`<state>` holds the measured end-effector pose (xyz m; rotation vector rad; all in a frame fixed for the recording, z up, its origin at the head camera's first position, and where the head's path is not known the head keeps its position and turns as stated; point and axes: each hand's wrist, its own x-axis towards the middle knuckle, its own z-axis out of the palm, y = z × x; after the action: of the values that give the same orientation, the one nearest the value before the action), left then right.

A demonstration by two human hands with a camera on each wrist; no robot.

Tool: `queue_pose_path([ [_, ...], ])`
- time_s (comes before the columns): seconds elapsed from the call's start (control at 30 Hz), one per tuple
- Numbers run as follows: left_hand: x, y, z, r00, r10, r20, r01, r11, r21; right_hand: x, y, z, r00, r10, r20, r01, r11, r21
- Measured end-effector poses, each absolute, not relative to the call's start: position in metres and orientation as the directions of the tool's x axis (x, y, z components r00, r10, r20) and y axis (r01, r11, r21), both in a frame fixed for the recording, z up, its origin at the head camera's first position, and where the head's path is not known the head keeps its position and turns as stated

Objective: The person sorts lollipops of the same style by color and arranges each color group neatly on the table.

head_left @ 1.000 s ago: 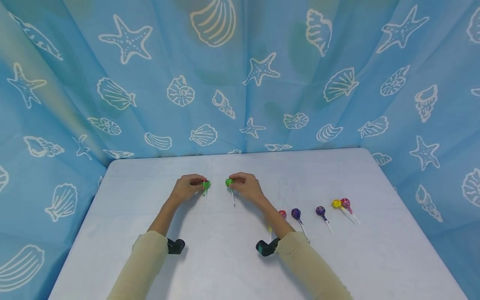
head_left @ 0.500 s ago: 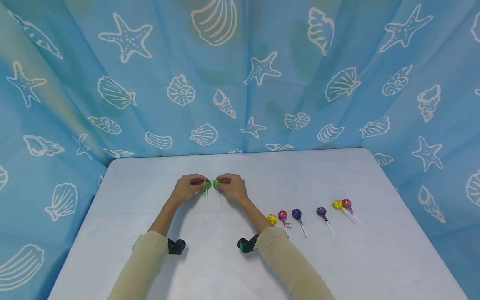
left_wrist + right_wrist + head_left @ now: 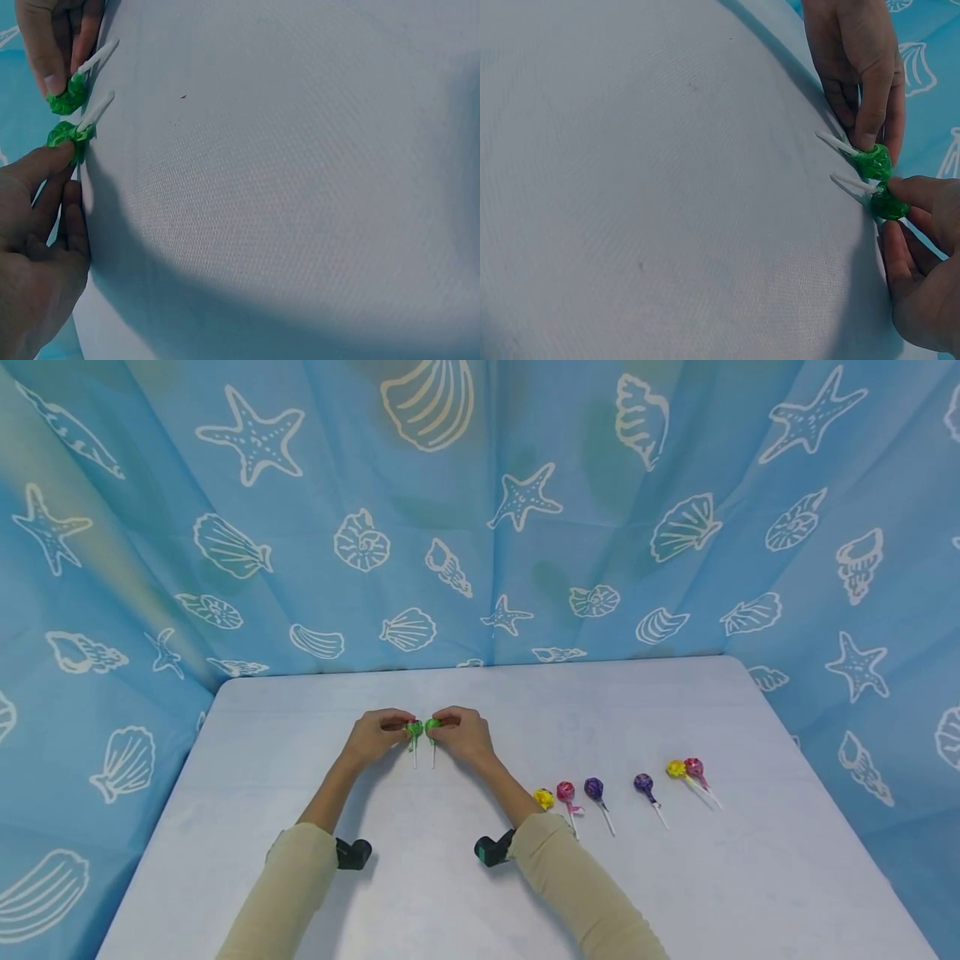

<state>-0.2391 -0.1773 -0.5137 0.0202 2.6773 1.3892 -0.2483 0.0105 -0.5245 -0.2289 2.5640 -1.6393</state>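
My left hand point(image 3: 372, 737) pinches a green-wrapped lollipop point(image 3: 69, 135) by its candy end, the thumb on the wrapper. Close to its right, my right hand point(image 3: 465, 735) pinches a second green lollipop point(image 3: 890, 204) the same way. In the head view the two candy heads sit side by side with a narrow gap, and both white sticks point toward me, nearly parallel. Each wrist view shows both hands at the wrappers, low over the white table point(image 3: 420, 877).
On the right lie a yellow lollipop point(image 3: 543, 797), a red one point(image 3: 566, 791) and a purple one point(image 3: 594, 789). Farther right are another purple lollipop point(image 3: 643, 783) and a yellow one point(image 3: 677, 768) against a pink one point(image 3: 694, 767). A blue shell-print curtain point(image 3: 450, 527) hangs behind.
My right hand has moved left with its green lollipop, bringing it beside the other one; its stick has straightened slightly. My left hand has stayed nearly still.
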Motion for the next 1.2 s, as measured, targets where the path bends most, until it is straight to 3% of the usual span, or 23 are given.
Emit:
queue_pose_path([
  [0.77,-0.2381,-0.1788,-0.5127,-0.99,0.063,-0.128,-0.075,0.531,0.844,-0.2443,0.0126,-0.5178,-0.977,-0.204,0.057,-0.138,0.409,-0.902],
  [1.2,-0.2374,-0.1834,-0.5132,-0.989,0.083,-0.126,-0.07,0.484,0.872,-0.2458,0.0115,-0.5153,-0.981,-0.194,0.015,-0.098,0.424,-0.9],
])
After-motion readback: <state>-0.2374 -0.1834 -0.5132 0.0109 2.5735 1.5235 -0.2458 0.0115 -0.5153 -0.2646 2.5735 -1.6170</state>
